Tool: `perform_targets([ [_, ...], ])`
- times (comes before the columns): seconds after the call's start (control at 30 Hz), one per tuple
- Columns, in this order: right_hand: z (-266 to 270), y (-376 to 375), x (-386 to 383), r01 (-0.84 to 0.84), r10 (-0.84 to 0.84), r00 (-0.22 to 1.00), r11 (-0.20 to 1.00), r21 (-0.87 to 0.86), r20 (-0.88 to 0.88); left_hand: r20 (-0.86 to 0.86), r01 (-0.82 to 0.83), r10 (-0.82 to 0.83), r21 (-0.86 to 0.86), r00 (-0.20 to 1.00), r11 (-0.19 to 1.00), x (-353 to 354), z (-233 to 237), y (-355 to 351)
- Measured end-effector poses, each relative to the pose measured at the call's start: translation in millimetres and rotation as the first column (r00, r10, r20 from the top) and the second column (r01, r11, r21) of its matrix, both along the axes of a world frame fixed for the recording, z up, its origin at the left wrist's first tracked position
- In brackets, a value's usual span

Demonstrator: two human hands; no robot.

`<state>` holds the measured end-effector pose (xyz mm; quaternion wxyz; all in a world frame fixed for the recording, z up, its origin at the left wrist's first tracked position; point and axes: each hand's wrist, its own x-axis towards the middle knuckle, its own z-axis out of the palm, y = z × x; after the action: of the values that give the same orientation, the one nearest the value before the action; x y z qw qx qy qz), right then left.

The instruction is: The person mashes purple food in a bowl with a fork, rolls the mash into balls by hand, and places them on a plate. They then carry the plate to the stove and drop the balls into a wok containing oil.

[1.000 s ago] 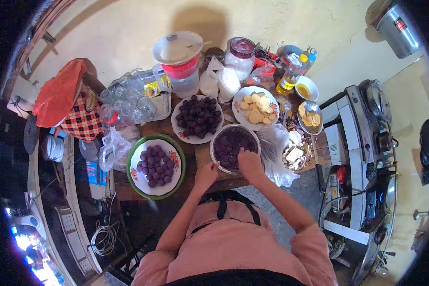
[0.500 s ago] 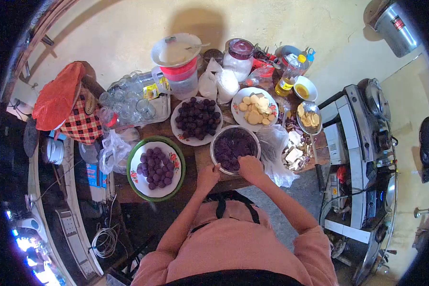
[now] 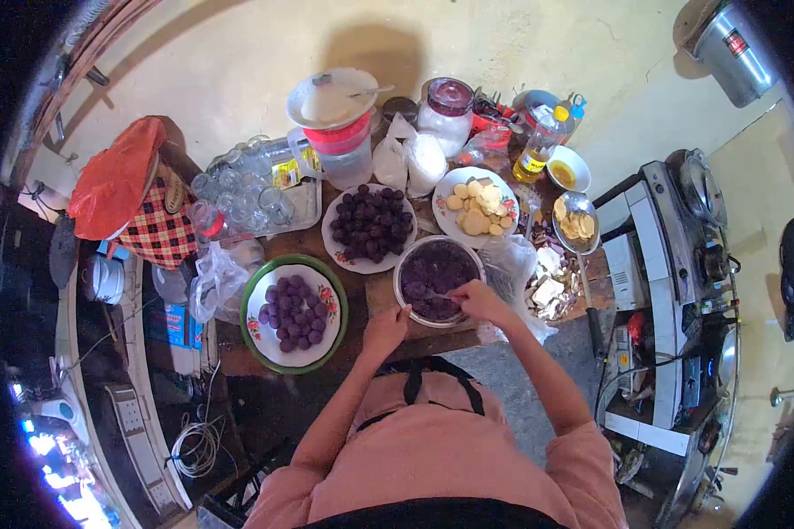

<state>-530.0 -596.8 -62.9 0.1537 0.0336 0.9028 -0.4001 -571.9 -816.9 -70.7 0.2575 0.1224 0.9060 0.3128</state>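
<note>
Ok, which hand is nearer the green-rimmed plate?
Left. The left hand is right of the plate, at the near-left rim of the bowl; the right hand is farther, over its near-right side.

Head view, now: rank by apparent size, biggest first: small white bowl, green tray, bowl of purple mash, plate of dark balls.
1. Green tray
2. Plate of dark balls and bowl of purple mash: look alike, not ranked
3. Small white bowl

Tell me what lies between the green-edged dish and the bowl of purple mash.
In the head view, only bare wood lies between the green-edged dish and the bowl.
</note>
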Motion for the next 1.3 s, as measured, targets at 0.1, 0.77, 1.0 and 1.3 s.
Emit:
perform_targets([
  [0.1,3,7,10,0.111,-0.108,0.994,0.987,-0.116,0.031,-0.197,-0.095,0.119,0.128,0.973,0.987,-3,21,0],
  [0.77,19,-93,88,0.441,-0.233,0.827,0.833,0.335,-0.511,0.984,-0.966,0.023,0.179,0.177,-0.186,-41,10,113],
  [1.0,25,-90,105,0.391,-0.219,0.892,0.812,0.433,-0.395,0.998,-0.979,0.043,0.052,0.044,-0.196,-37,-10,115],
  [1.3,51,-41,120,0.481,-0.378,0.819,0.863,0.156,-0.432,0.972,-0.972,-0.067,0.230,0.226,0.057,-51,-13,78],
])
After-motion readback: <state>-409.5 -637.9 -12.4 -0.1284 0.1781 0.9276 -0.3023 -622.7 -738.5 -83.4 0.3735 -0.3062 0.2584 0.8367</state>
